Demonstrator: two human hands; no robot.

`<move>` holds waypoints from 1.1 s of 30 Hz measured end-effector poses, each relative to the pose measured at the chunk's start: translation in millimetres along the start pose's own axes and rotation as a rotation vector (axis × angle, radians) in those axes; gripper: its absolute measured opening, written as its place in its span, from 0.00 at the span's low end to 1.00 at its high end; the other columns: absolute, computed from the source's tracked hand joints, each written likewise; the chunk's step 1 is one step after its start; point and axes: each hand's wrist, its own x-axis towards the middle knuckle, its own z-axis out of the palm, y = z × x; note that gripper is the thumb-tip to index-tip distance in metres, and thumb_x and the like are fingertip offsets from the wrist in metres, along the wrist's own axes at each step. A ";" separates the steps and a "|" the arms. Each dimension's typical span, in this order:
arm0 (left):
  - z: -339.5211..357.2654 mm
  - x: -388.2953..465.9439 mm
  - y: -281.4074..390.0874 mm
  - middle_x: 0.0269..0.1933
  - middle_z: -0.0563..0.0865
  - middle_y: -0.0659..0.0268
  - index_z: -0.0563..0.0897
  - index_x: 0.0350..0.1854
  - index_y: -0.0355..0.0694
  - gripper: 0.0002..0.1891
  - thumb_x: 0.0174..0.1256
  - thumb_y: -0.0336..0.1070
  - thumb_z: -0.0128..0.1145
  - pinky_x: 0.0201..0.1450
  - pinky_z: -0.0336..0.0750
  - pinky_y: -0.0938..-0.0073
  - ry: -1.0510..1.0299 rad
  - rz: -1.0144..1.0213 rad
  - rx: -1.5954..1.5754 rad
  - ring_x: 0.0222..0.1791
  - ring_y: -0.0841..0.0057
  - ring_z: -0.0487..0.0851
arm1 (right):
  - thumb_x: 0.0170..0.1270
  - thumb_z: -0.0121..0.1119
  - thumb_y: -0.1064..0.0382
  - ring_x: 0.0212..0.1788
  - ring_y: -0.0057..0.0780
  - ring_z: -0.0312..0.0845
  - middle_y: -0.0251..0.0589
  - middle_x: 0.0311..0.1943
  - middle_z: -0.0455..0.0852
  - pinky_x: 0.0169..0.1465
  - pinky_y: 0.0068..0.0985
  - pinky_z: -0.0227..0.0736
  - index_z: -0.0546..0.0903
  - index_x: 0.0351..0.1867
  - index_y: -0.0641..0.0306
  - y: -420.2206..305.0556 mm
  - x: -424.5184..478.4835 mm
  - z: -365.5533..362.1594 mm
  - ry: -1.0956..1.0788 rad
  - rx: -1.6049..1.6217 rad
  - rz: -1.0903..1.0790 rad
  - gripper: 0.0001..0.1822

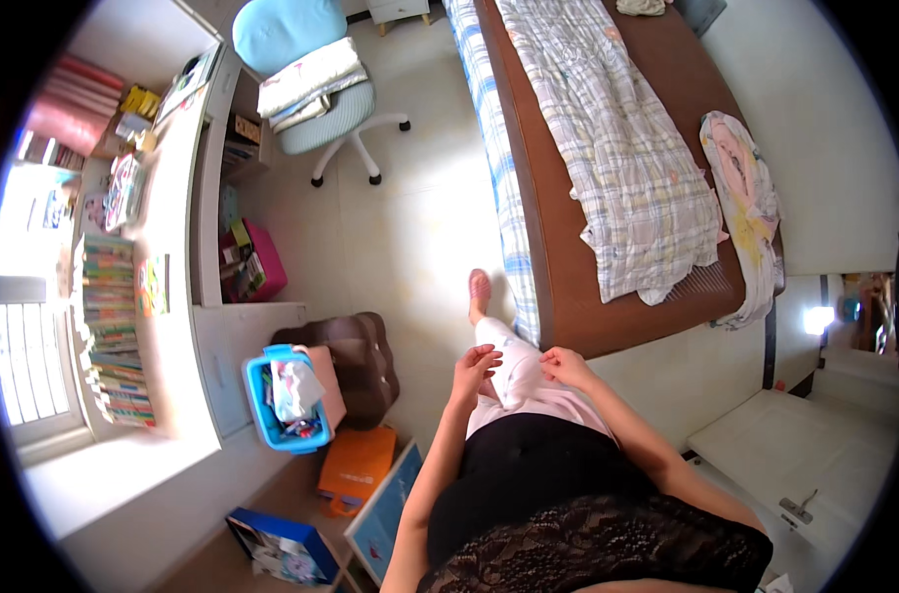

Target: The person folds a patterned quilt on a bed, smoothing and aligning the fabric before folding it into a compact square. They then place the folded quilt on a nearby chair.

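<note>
My left hand (480, 361) hangs in front of my waist with its fingers loosely bent and nothing seen in it. To its right, my right hand (563, 366) is held at about the same height, fingers also loosely curled, with no object visible. The foot of a bed with a brown mattress cover (568, 296) is just beyond the right hand. A rumpled plaid quilt (627, 170) lies lengthwise on it. Beside the quilt, a bundled patterned cloth (742, 222) drapes over the bed's right-hand edge. Blue-and-white checked fabric (498, 193) covers the bed's left side.
A blue swivel chair (331, 122) carries folded bedding (312, 78). Along the left runs a desk (172, 185) with rows of books (109, 326). Nearer stand a blue plastic bin (253, 396), a brown cushioned item (368, 370), an orange bag (357, 463) and a framed picture (390, 511).
</note>
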 end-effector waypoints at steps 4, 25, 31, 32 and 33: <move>-2.7 47.3 65.4 0.43 0.85 0.64 0.75 0.50 0.37 0.14 0.64 0.35 0.54 0.45 0.70 0.77 0.002 -0.002 0.095 0.43 0.77 0.81 | 0.61 0.58 0.65 0.30 0.21 0.81 0.37 0.30 0.84 0.33 0.19 0.77 0.78 0.41 0.67 -39.5 60.7 -10.0 -0.003 0.174 0.010 0.10; 173.0 379.6 308.6 0.44 0.84 0.64 0.76 0.50 0.37 0.13 0.65 0.32 0.50 0.45 0.72 0.78 -0.464 -0.279 0.614 0.43 0.78 0.81 | 0.64 0.55 0.64 0.39 0.22 0.79 0.36 0.39 0.82 0.41 0.20 0.74 0.76 0.47 0.62 -182.0 218.6 -209.3 0.672 0.990 0.123 0.11; 252.3 516.5 345.3 0.35 0.83 0.63 0.76 0.48 0.32 0.13 0.63 0.30 0.50 0.29 0.71 0.87 -0.510 -0.384 0.635 0.27 0.83 0.77 | 0.63 0.56 0.61 0.47 0.28 0.76 0.38 0.48 0.78 0.50 0.25 0.73 0.72 0.51 0.63 -154.9 262.4 -223.0 1.061 1.868 0.106 0.16; 261.1 548.3 352.3 0.34 0.83 0.61 0.76 0.48 0.31 0.13 0.62 0.29 0.51 0.28 0.70 0.87 -0.640 -0.329 0.604 0.27 0.82 0.77 | 0.64 0.54 0.61 0.48 0.30 0.76 0.38 0.48 0.78 0.51 0.27 0.73 0.72 0.51 0.62 -149.7 270.0 -225.7 1.108 1.913 0.103 0.16; 275.4 575.0 360.9 0.36 0.83 0.61 0.75 0.48 0.30 0.14 0.62 0.29 0.51 0.31 0.73 0.85 -0.622 -0.358 0.565 0.29 0.80 0.78 | 0.65 0.53 0.61 0.48 0.33 0.76 0.39 0.48 0.79 0.52 0.29 0.73 0.72 0.51 0.62 -144.6 277.7 -227.3 1.156 1.962 0.102 0.15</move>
